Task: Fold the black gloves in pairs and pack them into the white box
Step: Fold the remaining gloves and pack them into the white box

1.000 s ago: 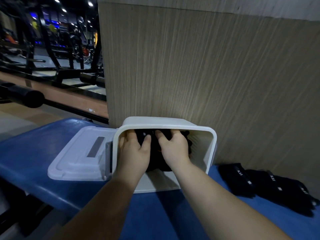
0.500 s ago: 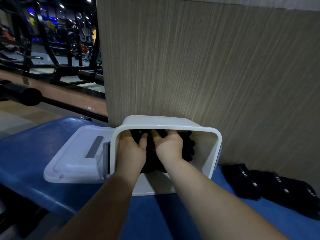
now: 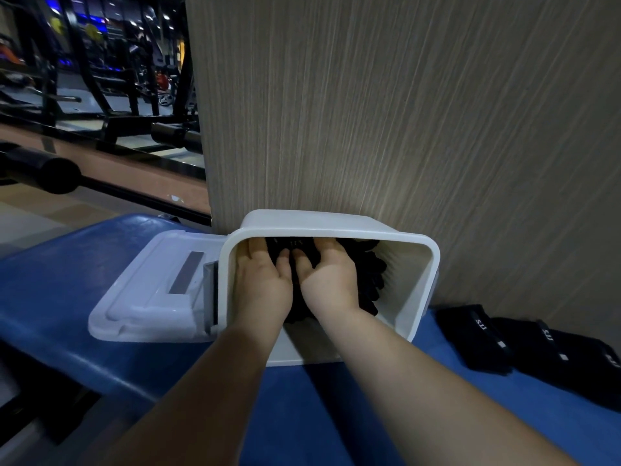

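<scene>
Fingertips of both hands vanish under the far rim of the tipped white plastic box (image 3: 411,287). Left hand (image 3: 262,284) and right hand (image 3: 331,280) lie side by side, fingers stretched flat, pressing the bunched, knobbly black fabric gloves (image 3: 369,284) inside. Beyond the right hand, loose white-lettered black gloves (image 3: 524,348) run off-frame.
</scene>
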`<state>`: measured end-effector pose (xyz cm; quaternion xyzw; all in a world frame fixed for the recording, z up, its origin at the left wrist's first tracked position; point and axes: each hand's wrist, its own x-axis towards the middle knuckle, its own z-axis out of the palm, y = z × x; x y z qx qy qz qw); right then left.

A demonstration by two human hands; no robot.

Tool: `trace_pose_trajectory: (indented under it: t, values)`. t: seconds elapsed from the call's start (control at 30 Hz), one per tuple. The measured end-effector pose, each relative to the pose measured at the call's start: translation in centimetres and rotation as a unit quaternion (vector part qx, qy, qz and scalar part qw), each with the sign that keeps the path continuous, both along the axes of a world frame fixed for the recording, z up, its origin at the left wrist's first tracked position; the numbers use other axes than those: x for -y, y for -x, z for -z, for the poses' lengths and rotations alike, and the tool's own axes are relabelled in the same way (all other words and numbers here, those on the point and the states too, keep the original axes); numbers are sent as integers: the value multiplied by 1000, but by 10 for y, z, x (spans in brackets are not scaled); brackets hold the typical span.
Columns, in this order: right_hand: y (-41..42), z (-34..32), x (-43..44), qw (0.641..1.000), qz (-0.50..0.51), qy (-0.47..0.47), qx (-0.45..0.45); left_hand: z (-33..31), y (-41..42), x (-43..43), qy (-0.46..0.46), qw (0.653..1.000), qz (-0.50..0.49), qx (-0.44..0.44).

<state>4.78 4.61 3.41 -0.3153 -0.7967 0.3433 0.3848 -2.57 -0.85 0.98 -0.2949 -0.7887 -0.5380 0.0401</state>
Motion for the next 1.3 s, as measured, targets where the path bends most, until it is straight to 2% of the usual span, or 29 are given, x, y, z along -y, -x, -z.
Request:
trace_pose_trajectory:
  t: [0.07,0.17,0.37,0.47,0.57,0.67,0.77,0.9,1.07,1.2,1.3]
  values:
    - [0,4,-1,998,-8,-59,28,0,0,2,-9,999,4,-38]
    - [-2,5,-2,994,-17,-96,52,-1,1,3,-10,998,16,-62]
    - [-1,9,-5,982,-21,-93,160,2,9,-1,54,997,38,38]
    - [0,8,-3,978,-23,-92,183,2,9,-1,53,997,42,48]
    - [-2,4,-2,979,-20,-102,173,0,7,1,20,998,44,27]
    - [-5,-1,1,985,-18,-116,126,-2,2,5,-7,999,32,-2]
    - [-9,-5,3,987,-16,-129,93,-5,-3,8,-20,999,24,14]
    - [-19,-10,6,987,-2,-135,91,-8,-11,14,-32,998,31,41]
    - [-47,-5,8,985,0,-147,85,-6,-42,22,-57,998,6,9]
    - [-87,11,0,984,28,-147,91,-1,-78,23,-45,998,-5,-32]
    - [-118,26,-12,984,54,-130,113,4,-97,18,14,999,18,-27]
